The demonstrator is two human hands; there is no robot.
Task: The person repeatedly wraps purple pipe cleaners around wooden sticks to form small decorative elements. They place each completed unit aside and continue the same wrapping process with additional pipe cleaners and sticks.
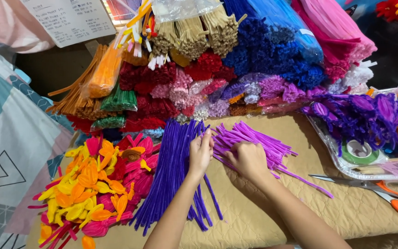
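The left hand (200, 154) pinches a few stems from the dark purple fuzzy sticks (173, 170) while the right hand (249, 159) closes on the light purple fuzzy sticks (254, 140) on the tan mat (346, 207), so sorting goes on, needing careful picking.

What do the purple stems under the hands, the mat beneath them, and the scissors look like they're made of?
Dark purple stems under the left hand and lighter purple stems under the right hand: fuzzy, matte pile, probably chenille over wire. Mat: tan quilted fabric with stitched diamonds. Scissors: shiny metal blades and orange handles, likely plastic.
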